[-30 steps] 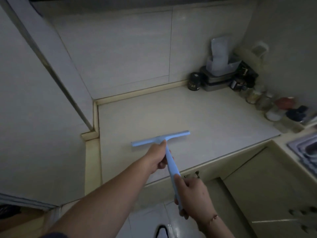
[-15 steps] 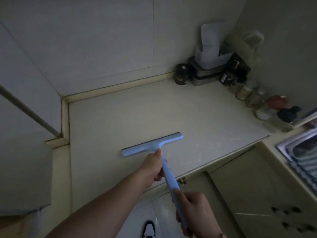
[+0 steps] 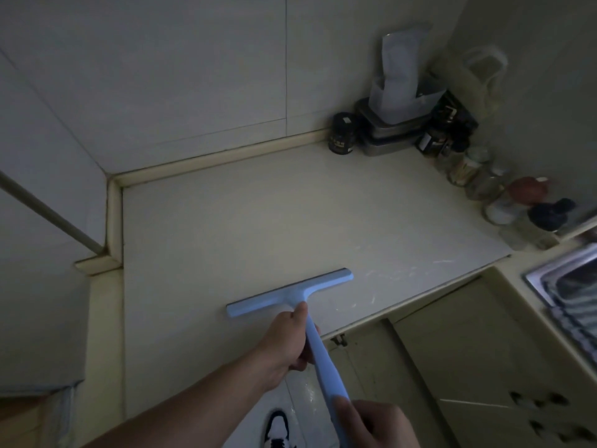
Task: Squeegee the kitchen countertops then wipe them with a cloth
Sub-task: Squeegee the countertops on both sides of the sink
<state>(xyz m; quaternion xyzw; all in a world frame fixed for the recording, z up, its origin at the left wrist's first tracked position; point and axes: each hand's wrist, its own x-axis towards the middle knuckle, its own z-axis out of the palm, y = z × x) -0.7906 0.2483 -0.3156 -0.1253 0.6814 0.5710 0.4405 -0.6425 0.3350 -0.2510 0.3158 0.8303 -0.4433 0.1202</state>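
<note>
A light blue squeegee lies with its blade across the pale countertop, close to the front edge. My left hand grips the handle just below the blade. Farther down, at the bottom of the view, my right hand holds the handle's lower end. Faint white streaks show on the counter to the right of the blade. No cloth is in view.
Jars and bottles line the right wall. A dark jar, stacked metal tins and a plastic container crowd the back right corner. A steel sink sits at the right. Cabinet doors are below the edge; a shoe shows on the floor.
The squeegee blade has slid toward the counter's front edge with both hands pulling back, and the view has shifted slightly left and closer.
</note>
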